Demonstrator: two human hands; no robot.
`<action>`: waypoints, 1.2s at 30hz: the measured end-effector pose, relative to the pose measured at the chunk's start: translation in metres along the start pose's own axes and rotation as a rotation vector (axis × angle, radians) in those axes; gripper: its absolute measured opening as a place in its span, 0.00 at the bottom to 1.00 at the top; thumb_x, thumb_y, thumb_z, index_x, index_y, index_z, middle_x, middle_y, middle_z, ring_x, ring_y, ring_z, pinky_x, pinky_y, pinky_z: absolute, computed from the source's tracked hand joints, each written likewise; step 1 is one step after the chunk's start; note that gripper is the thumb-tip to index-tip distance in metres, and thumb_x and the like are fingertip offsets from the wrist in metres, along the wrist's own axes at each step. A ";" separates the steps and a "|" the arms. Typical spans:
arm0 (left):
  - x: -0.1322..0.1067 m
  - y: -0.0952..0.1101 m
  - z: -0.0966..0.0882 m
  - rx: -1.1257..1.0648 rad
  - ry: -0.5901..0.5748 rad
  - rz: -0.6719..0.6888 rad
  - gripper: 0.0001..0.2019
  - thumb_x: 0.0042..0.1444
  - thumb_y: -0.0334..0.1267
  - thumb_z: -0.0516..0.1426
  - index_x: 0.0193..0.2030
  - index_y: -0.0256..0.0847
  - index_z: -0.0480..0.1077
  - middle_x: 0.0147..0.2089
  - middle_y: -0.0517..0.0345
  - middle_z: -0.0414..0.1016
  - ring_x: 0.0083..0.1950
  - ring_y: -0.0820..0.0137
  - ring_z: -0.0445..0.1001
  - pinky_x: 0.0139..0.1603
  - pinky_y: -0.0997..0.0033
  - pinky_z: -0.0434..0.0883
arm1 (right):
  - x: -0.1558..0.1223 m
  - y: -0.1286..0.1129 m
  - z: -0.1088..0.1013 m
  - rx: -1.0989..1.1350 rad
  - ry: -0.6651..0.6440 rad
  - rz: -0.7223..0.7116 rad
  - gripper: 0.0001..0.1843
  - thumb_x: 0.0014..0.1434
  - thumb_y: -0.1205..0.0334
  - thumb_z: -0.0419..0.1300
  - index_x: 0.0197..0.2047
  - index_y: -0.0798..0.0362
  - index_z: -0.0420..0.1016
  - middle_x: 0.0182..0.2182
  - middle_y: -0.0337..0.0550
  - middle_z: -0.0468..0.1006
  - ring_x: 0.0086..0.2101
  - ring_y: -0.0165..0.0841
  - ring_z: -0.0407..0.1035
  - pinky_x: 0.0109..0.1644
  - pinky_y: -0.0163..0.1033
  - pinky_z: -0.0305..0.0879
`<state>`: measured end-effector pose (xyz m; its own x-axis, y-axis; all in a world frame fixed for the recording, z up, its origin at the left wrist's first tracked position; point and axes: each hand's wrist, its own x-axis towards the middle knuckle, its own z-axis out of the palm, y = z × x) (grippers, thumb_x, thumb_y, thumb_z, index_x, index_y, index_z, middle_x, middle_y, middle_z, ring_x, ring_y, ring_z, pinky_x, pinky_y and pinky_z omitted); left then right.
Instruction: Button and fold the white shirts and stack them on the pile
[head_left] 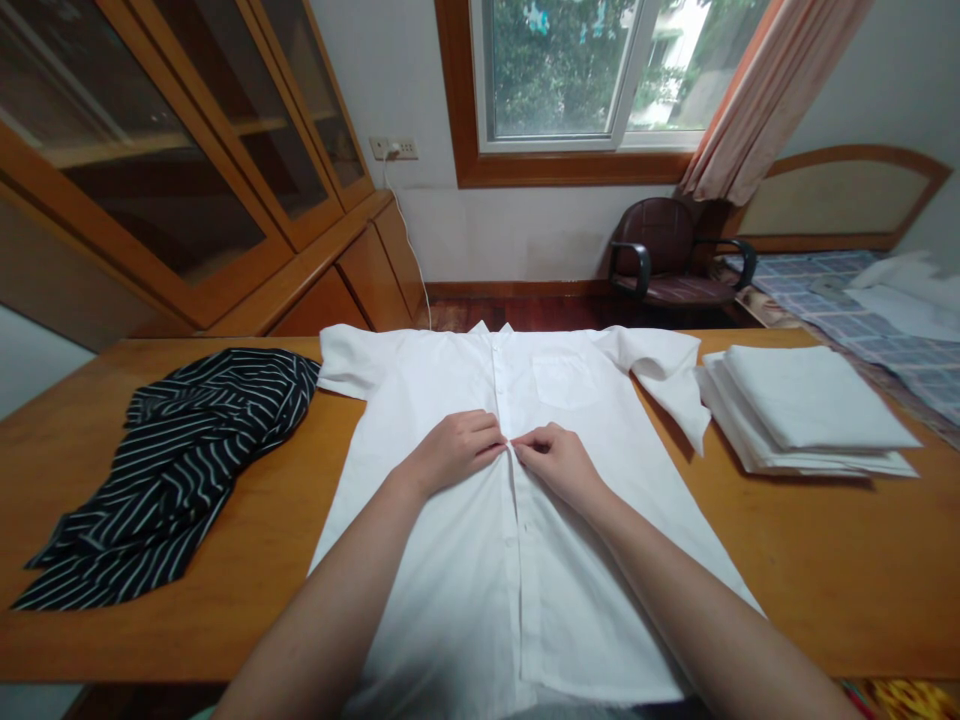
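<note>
A white short-sleeved shirt point(450, 580) lies flat, front up, on the wooden table point(825, 560), collar away from me. My left hand point(454, 450) and my right hand point(555, 462) meet at the button placket in the middle of the shirt. Both are closed in a pinch on the placket edges, fingertips almost touching. What sits between the fingertips is too small to make out. A chest pocket shows just beyond my right hand.
A crumpled black-and-white striped garment point(187, 450) lies at the table's left. A stack of folded white cloth point(806, 410) sits at the right. Behind the table are a dark armchair point(667, 255), a wooden cabinet point(187, 180), a window and a bed.
</note>
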<state>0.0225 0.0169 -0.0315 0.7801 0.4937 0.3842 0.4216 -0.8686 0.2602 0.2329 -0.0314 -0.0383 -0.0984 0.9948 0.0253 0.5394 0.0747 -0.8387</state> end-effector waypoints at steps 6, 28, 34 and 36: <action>0.001 0.003 -0.002 -0.019 0.008 0.014 0.10 0.69 0.35 0.52 0.38 0.40 0.73 0.37 0.54 0.75 0.40 0.68 0.73 0.41 0.68 0.70 | 0.000 -0.002 0.000 0.011 0.004 -0.011 0.10 0.56 0.65 0.62 0.36 0.49 0.87 0.32 0.42 0.85 0.39 0.39 0.76 0.45 0.41 0.68; 0.000 0.004 0.001 -0.008 0.038 -0.019 0.06 0.66 0.32 0.54 0.39 0.40 0.71 0.37 0.56 0.73 0.37 0.69 0.72 0.40 0.69 0.70 | 0.006 0.009 -0.004 -0.447 0.030 -0.454 0.10 0.66 0.65 0.60 0.44 0.49 0.83 0.33 0.41 0.79 0.33 0.31 0.71 0.38 0.35 0.61; 0.000 0.004 0.000 -0.014 0.037 -0.007 0.08 0.67 0.33 0.53 0.38 0.40 0.73 0.37 0.55 0.73 0.39 0.69 0.73 0.41 0.69 0.71 | 0.012 0.012 -0.008 -0.673 0.003 -0.673 0.14 0.71 0.62 0.54 0.41 0.51 0.82 0.31 0.43 0.76 0.30 0.32 0.67 0.36 0.39 0.54; 0.000 0.004 0.000 -0.008 0.030 0.005 0.09 0.67 0.33 0.53 0.37 0.40 0.73 0.37 0.55 0.74 0.39 0.69 0.73 0.42 0.68 0.71 | 0.013 0.013 -0.008 -0.701 0.008 -0.693 0.14 0.71 0.63 0.54 0.40 0.51 0.82 0.30 0.43 0.76 0.30 0.31 0.66 0.36 0.39 0.52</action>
<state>0.0239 0.0136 -0.0303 0.7678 0.4906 0.4121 0.4139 -0.8708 0.2654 0.2449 -0.0173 -0.0446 -0.5757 0.7158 0.3952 0.7384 0.6628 -0.1246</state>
